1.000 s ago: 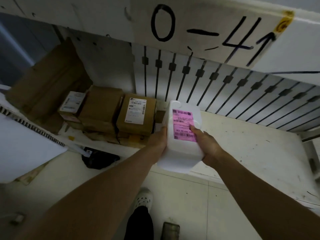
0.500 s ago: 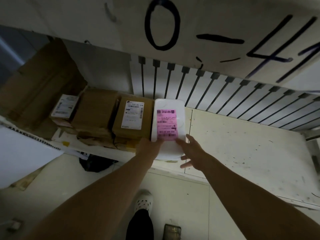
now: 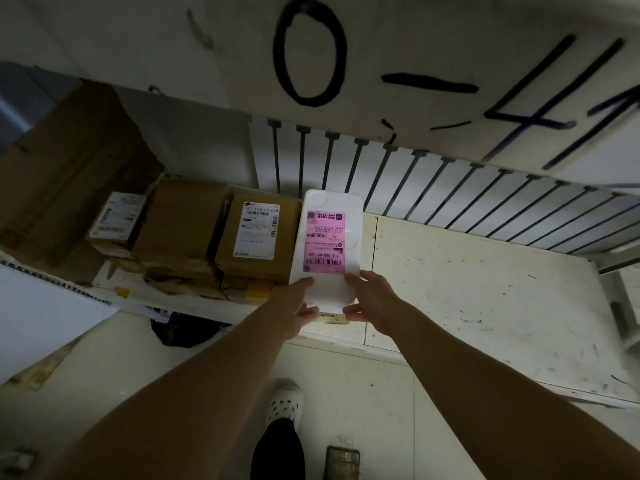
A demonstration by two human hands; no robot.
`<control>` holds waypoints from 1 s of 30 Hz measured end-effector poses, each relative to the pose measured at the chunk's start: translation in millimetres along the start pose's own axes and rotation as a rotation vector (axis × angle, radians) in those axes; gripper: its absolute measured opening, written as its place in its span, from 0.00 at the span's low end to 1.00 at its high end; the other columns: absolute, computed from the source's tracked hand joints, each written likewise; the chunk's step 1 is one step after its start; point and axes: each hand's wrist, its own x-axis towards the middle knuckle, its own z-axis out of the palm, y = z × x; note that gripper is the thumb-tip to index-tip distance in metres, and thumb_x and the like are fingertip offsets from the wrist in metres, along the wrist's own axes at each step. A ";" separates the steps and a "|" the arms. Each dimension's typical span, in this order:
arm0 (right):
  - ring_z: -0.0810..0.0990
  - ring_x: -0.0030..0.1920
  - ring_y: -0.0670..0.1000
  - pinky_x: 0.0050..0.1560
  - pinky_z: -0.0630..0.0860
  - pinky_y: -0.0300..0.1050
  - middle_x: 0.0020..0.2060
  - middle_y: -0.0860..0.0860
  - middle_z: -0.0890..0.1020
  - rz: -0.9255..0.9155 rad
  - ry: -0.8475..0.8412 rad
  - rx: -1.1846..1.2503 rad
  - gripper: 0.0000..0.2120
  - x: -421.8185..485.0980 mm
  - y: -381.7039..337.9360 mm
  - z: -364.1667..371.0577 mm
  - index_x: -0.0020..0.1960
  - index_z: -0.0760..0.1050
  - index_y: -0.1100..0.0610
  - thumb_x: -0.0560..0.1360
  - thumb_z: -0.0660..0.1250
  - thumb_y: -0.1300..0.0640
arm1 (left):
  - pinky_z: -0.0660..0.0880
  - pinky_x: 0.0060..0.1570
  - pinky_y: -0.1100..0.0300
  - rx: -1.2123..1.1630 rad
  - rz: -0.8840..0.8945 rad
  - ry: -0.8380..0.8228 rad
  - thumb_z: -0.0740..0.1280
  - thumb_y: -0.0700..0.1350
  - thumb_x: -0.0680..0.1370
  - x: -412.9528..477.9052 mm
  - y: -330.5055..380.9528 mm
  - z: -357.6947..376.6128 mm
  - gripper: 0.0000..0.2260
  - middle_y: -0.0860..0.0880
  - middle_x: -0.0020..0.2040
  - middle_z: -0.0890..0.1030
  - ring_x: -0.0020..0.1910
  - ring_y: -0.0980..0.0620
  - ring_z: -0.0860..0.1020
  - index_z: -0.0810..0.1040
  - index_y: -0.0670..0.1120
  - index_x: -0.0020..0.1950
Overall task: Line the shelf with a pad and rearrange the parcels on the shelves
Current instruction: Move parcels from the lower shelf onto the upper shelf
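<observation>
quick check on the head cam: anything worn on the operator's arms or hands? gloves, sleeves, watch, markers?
Nothing worn. The left hand and right hand are bare: no gloves, rings or tape visible. Both forearms are uncovered as far as the frame shows, with no sleeve edge, watch, wristband, cable or marker in view.

White, scuffed shelf carries brown boxes along its left end and one white parcel touching the rightmost box, overhanging the front edge.
</observation>
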 end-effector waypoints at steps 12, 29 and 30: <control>0.82 0.45 0.61 0.57 0.80 0.60 0.55 0.59 0.78 -0.090 0.020 -0.007 0.18 -74.3 -17.4 -40.4 0.68 0.72 0.62 0.82 0.64 0.54 | 0.74 0.63 0.42 0.195 0.119 -0.006 0.70 0.47 0.79 -61.1 6.3 -10.8 0.21 0.39 0.67 0.75 0.64 0.37 0.76 0.71 0.42 0.69; 0.84 0.45 0.57 0.54 0.82 0.53 0.55 0.61 0.82 -0.546 -0.004 -0.149 0.14 -318.2 -40.4 -194.3 0.62 0.77 0.61 0.83 0.64 0.53 | 0.82 0.53 0.48 0.983 0.775 -0.317 0.66 0.46 0.82 -377.7 -16.1 51.1 0.11 0.42 0.48 0.87 0.48 0.43 0.86 0.81 0.39 0.55; 0.84 0.45 0.57 0.53 0.82 0.53 0.56 0.61 0.82 -0.560 -0.005 -0.157 0.13 -329.5 -39.2 -202.1 0.61 0.77 0.62 0.83 0.64 0.54 | 0.82 0.54 0.47 0.968 0.814 -0.336 0.65 0.46 0.82 -392.7 -17.4 57.0 0.12 0.41 0.47 0.87 0.48 0.43 0.86 0.81 0.39 0.55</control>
